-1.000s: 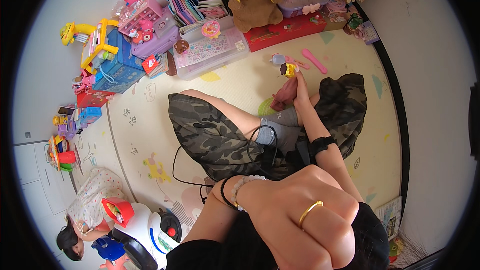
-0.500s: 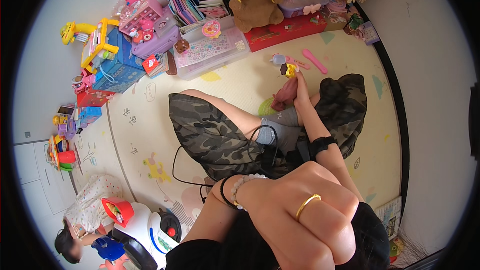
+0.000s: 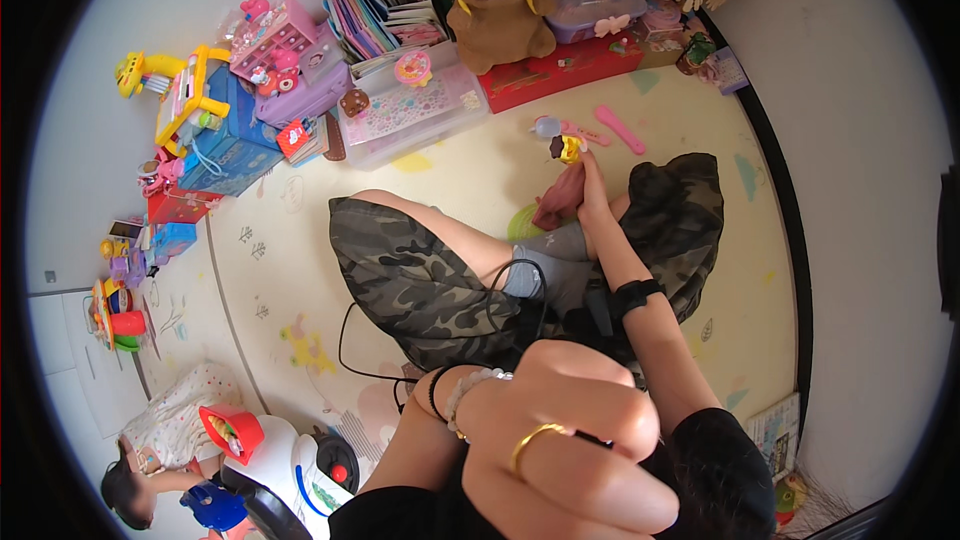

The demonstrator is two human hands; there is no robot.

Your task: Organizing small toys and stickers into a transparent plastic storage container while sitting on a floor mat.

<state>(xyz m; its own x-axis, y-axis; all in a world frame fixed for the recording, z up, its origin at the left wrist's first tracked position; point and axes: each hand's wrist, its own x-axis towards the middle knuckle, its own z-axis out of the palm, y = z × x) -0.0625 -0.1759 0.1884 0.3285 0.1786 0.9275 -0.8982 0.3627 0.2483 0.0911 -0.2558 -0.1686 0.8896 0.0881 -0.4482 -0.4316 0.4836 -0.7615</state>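
Observation:
My left hand [image 3: 570, 445] is raised close to the camera, its fingers curled inward. It wears a gold ring, a pale bead bracelet and a black band. Whatever its fingers may hold is hidden, though a small dark bit shows between them. Farther off, my right hand [image 3: 592, 180] reaches down by my crossed legs, closed around a dusty-pink cloth [image 3: 560, 197]. A yellow-and-brown piece [image 3: 568, 149] sits at the fingertips, too small to name. Just beyond lie a pink stick-shaped toy [image 3: 620, 130], a second pink piece [image 3: 590, 132] and a pale bluish, cup-like piece [image 3: 547, 127].
A patterned play mat [image 3: 280, 270] covers the floor. Along the far edge stand a clear plastic box [image 3: 415, 120], a brown plush toy [image 3: 500, 15] and a red box [image 3: 565, 75]. A black cable [image 3: 345, 340] loops by my legs. Another person [image 3: 185, 420] is at lower left beside a white toy vehicle [image 3: 285, 460].
My left hand has shifted left and slightly down in view. My right hand stays closed at the cloth, and the whole scene has slid a little to the left.

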